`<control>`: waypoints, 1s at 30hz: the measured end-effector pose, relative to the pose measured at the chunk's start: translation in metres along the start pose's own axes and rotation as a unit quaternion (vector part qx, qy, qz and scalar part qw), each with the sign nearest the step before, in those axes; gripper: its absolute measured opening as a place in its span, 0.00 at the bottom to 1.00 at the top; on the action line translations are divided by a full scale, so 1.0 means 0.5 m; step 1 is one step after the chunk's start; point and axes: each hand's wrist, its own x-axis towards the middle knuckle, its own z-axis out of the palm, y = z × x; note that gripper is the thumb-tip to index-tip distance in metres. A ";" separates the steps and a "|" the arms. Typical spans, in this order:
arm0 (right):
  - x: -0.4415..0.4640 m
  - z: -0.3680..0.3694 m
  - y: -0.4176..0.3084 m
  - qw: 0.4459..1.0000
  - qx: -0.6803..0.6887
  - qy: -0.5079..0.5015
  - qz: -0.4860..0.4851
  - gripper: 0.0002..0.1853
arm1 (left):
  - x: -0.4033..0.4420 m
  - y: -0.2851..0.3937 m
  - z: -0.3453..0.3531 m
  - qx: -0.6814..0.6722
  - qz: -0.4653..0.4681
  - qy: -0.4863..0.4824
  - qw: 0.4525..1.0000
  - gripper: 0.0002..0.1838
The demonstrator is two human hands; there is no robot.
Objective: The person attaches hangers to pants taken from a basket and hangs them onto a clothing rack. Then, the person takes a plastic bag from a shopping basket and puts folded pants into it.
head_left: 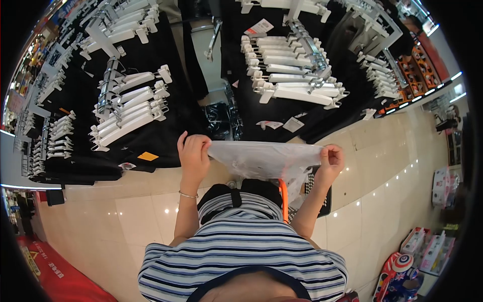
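Observation:
A translucent whitish plastic bag (pixel 261 156) is stretched sideways in front of my body, its top edge nearly straight. My left hand (pixel 194 151) pinches the bag's left corner between thumb and fingers. At the opposite corner, my right hand (pixel 332 158) is closed on the plastic. The bag's lower part hangs loose and crumpled toward the right. Behind it are black trousers (pixel 181 121) on white clip hangers (pixel 133 121). Beneath the bag, near my legs, an orange handle (pixel 284 199) and part of a black basket (pixel 326 204) show.
More white hangers (pixel 297 80) with dark garments fill the rack ahead. Black plastic-wrapped packages (pixel 219 121) lie between the racks. Shiny beige tiles (pixel 382 171) cover the floor. Boxed toys (pixel 437 251) stand at the lower right, and a red covering (pixel 60 267) is at the lower left.

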 end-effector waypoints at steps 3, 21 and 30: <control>0.015 0.025 0.029 0.999 -0.022 -0.022 0.015 0.06 | -0.012 -0.014 -0.007 -0.060 -0.077 0.004 0.995 0.02; 0.154 0.263 0.031 0.819 -0.406 -0.230 -0.333 0.18 | 0.103 0.056 0.207 -0.171 -0.093 -0.063 0.979 0.20; 0.154 0.269 0.061 0.870 -0.372 -0.209 -0.246 0.13 | 0.107 0.067 0.249 -0.141 -0.142 -0.052 0.978 0.18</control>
